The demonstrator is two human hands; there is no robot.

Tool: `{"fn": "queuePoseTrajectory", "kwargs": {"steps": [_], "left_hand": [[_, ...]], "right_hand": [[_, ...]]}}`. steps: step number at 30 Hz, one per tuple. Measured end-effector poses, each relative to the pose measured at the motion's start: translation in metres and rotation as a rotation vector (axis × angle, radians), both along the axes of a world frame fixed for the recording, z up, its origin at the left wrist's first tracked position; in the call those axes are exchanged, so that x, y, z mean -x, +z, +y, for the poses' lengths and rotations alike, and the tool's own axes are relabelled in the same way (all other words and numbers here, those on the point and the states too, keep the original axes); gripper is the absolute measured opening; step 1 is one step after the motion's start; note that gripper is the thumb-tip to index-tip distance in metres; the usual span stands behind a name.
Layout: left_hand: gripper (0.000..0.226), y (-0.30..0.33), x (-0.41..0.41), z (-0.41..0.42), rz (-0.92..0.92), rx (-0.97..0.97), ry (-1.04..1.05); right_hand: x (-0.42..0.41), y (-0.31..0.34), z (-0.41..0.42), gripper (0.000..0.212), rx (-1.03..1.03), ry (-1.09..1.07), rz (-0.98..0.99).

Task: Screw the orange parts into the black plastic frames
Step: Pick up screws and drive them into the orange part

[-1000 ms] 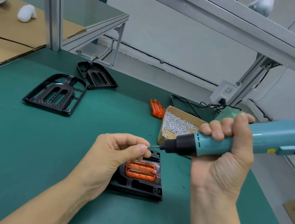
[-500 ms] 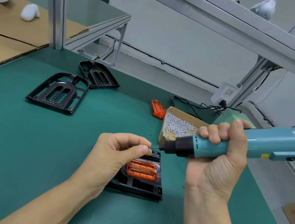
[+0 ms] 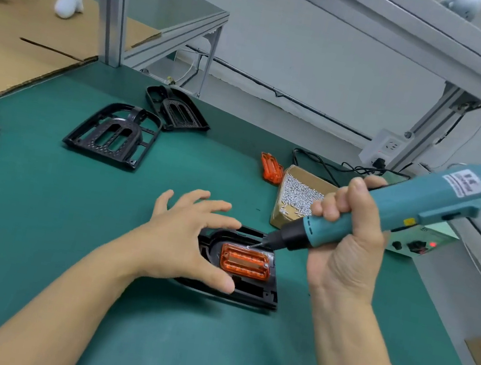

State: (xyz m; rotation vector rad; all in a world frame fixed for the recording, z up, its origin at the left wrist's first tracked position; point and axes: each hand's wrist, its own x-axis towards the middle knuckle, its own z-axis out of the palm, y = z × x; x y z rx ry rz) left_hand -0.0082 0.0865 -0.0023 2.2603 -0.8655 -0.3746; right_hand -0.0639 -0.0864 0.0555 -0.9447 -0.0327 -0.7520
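Your right hand (image 3: 346, 247) is clamped around the teal electric screwdriver (image 3: 394, 208), its bit on the upper edge of the orange part (image 3: 245, 262). This part sits in the black plastic frame (image 3: 246, 291) on the green counter (image 3: 37, 212). Your left hand (image 3: 187, 243), fingers spread apart, rests on the frame's left side, just beside the orange part.

On the green mat (image 3: 34, 227), the right hand (image 3: 346, 247) grips a teal electric screwdriver (image 3: 404, 206), its bit tip meeting the far edge of the orange part (image 3: 245, 262) seated in a black frame (image 3: 255, 296). The left hand (image 3: 188, 237), fingers spread, rests against the frame's left side. A cardboard box of screws (image 3: 297, 195) sits just beyond, two empty frames (image 3: 113, 134) far left.
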Motion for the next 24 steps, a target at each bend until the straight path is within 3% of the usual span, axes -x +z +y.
{"fn": "queuePoseTrajectory", "kwargs": {"steps": [3,13,24], "left_hand": [[0.102,-0.004,-0.001,-0.002,-0.111,-0.129,-0.015],[0.094,-0.002,0.004,-0.005,-0.258,-0.061,0.016],[0.091,-0.001,0.003,-0.006,-0.239,-0.033,0.026]], "right_hand": [[-0.006,-0.003,0.006,0.019,0.053,0.026,0.030],[-0.020,-0.011,0.016,0.018,0.198,0.063,0.093],[-0.027,-0.011,0.020,0.019,0.295,0.125,0.114]]}}
